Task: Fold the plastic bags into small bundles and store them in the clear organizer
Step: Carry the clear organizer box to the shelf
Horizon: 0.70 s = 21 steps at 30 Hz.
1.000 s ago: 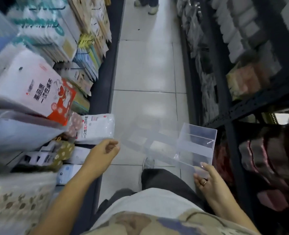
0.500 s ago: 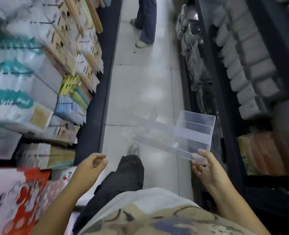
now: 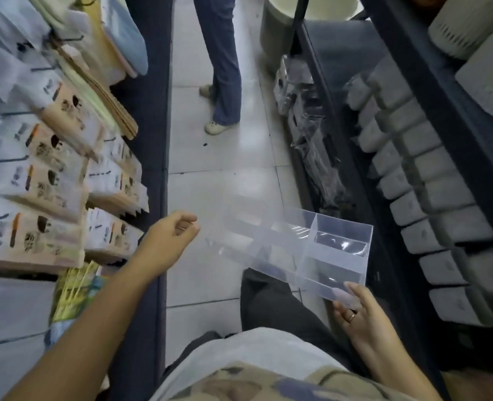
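Precariously, the clear, divided plastic organizer (image 3: 340, 237) hung at four o'clock over the tiled floor (image 3: 225, 157), only its near corner pinched in the grip of the right hand (image 3: 361, 312), while the left hand (image 3: 171, 237) at eight o'clock curled loosely, empty, so it might have tipped and fallen.

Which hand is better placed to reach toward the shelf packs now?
Left. The left hand holds nothing and is near the shelf packs; the right hand grips the clear organizer.
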Available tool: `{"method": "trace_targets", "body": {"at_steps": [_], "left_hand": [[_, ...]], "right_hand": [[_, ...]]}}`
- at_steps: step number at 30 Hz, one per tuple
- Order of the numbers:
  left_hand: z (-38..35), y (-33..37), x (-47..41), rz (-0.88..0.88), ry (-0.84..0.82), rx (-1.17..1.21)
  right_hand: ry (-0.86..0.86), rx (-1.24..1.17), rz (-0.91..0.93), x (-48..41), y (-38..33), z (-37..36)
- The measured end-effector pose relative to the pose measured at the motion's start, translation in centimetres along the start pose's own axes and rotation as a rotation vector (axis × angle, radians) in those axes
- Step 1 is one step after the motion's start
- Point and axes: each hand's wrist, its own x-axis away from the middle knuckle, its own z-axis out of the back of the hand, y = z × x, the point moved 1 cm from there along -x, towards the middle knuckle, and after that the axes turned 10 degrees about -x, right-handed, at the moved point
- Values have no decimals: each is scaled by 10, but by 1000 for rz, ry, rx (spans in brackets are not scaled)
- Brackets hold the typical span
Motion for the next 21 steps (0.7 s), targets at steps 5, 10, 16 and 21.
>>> {"method": "trace_targets", "body": {"at_steps": [5,10,16,21], "left_hand": [[19,52,-137,6,-8,7],[38,82,-241,86,-34,37],[68,88,-350,226,-53,81],[107,98,-487,240,-56,26]], "right_hand": [[-16,9,4,-91,-72,-96],[-45,31,-6,-173,-153,-204],[-46,49,0,-267,-235,-324],[-12,-7,61,-355,-289,-425]]}}
